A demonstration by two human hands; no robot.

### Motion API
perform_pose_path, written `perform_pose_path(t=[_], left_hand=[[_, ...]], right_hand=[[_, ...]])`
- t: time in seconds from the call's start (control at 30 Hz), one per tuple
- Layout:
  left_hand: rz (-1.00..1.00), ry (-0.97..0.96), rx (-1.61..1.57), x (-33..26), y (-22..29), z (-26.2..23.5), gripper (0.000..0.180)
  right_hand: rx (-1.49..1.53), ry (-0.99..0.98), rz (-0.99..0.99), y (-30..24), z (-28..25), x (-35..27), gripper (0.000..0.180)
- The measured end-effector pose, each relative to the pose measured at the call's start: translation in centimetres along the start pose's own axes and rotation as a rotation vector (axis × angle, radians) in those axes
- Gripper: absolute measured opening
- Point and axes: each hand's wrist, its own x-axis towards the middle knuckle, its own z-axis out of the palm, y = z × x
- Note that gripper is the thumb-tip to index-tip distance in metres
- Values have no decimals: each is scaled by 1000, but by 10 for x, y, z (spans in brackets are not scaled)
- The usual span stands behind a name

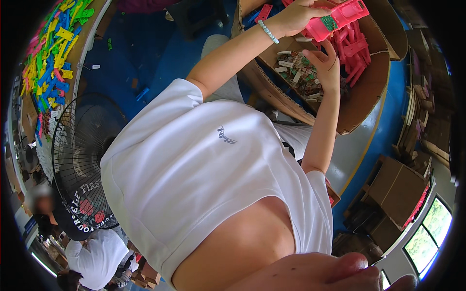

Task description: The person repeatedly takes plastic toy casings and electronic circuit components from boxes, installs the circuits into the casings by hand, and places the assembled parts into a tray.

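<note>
The fingers (318,10) of the left hand (297,19) pinched a pink plastic casing (347,19) bearing a green circuit board (329,23), while the right hand (325,68) held its own parted just below, over a cardboard box (369,104) of small wired parts (297,72) and pink pieces (357,47).

dark-lettered white shirt (208,165), white-lettered black garment (64,218)

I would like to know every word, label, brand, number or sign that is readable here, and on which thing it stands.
White T-shirt: dark chest print, legible; wording not copied.
Co-worker's black garment: white lettering, partly behind the fan; wording not copied.
Pink plastic part in the left hand: no lettering distinguishable.
</note>
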Motion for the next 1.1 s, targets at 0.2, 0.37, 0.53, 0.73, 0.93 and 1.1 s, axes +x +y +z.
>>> perform_pose_path(t=[0.2,0.37,0.53,0.73,0.93,1.1], left_hand=[[88,111,146,-11,8,-13,38],[28,199,101,-27,-2,-24,45],[-235,119,4,-55,1,17,39],[-107,64,678,-71,19,55,39],[-126,60,578,-80,14,58,36],[-134,29,717,-82,20,62,23]], right_hand=[[-1,47,-22,9,11,6,24],[-758,436,-632,-25,-23,3,25],[-642,706,-703,-70,-34,-4,19],[-823,671,-867,-90,-38,-10,17],[-845,533,-874,-92,-46,-10,18],[-946,406,-923,-96,-49,-11,19]])
